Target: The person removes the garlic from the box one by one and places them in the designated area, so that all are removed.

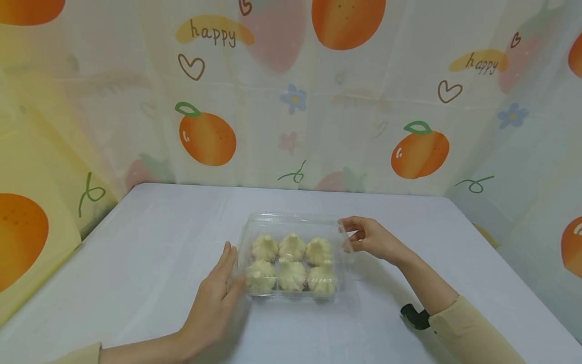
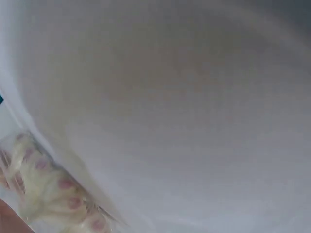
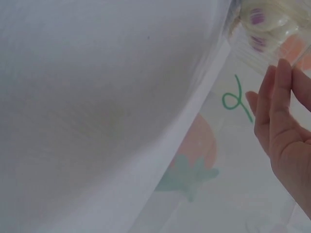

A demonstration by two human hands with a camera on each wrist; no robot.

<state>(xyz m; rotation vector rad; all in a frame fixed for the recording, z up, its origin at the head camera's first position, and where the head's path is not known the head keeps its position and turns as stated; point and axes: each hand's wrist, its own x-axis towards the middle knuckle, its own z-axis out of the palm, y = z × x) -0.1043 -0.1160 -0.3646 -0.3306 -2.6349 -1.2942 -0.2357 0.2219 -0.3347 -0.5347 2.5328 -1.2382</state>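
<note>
A clear plastic box (image 1: 291, 217) with its lid over it stands between both hands in the head view. Inside are several pale yellow, peaked buns (image 1: 292, 246) in two rows; purple spots show on the buns (image 2: 46, 187) in the left wrist view. At the box's left side, my left hand (image 1: 213, 296) lies with straight fingers, its thumb by the near left corner. My right hand (image 1: 375, 240) pinches the box's right edge toward the far corner, between thumb and fingertips (image 3: 283, 73). Whether the box's base touches the table cannot be told.
A white cloth covers the table (image 1: 150, 253). Behind it hangs a curtain (image 1: 254, 116) printed with oranges, hearts and flowers, which also runs along both sides. A black strap piece (image 1: 415, 317) sits at the right forearm.
</note>
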